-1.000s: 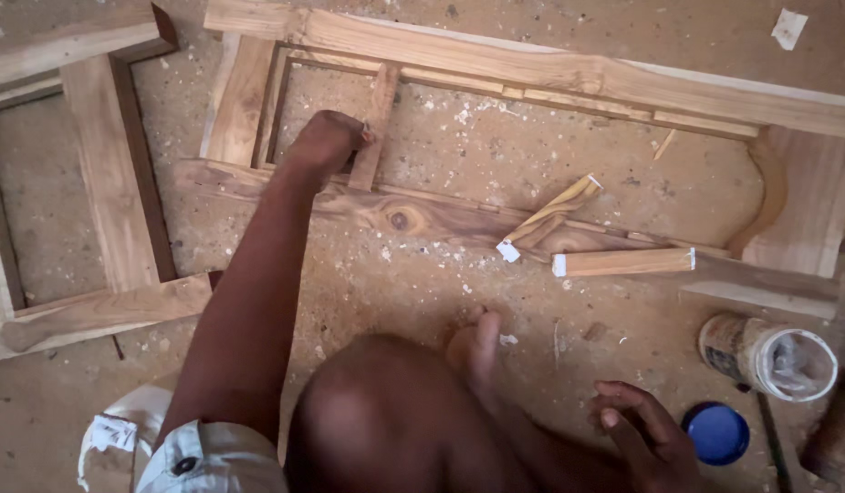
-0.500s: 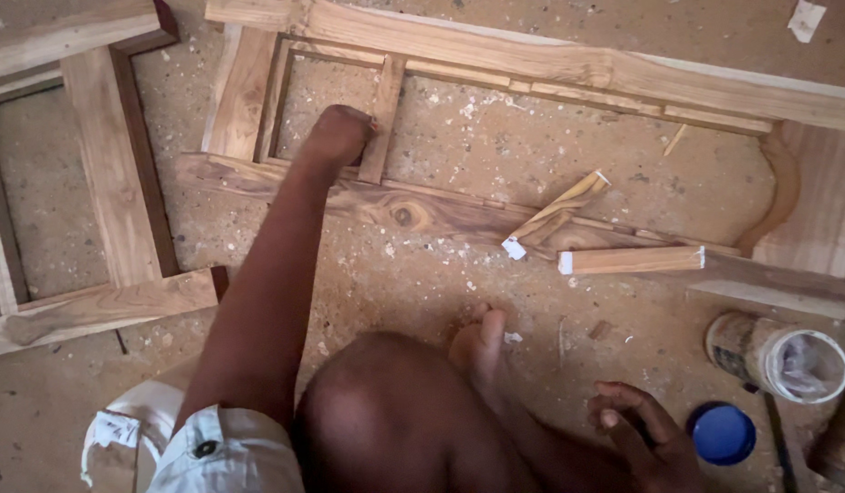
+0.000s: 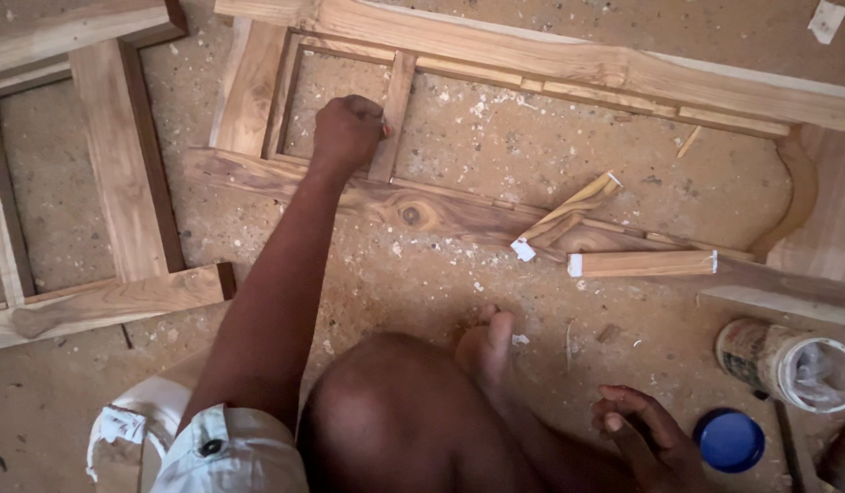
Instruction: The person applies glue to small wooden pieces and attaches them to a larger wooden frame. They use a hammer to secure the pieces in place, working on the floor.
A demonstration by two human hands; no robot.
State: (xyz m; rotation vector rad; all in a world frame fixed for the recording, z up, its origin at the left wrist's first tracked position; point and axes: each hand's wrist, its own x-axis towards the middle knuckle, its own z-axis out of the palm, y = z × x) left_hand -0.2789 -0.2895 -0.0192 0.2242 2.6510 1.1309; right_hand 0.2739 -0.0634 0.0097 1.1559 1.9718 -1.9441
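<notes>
Our wooden frame (image 3: 550,64) lies flat on the dusty floor (image 3: 550,155), where grit could foul its joints. Our left hand (image 3: 348,132) is fisted against the thin upright slat (image 3: 392,114), its contents hidden; hard pressure might crack it. Our right hand (image 3: 646,438) rests half-open, holding nothing, near the blue lid (image 3: 730,440).
</notes>
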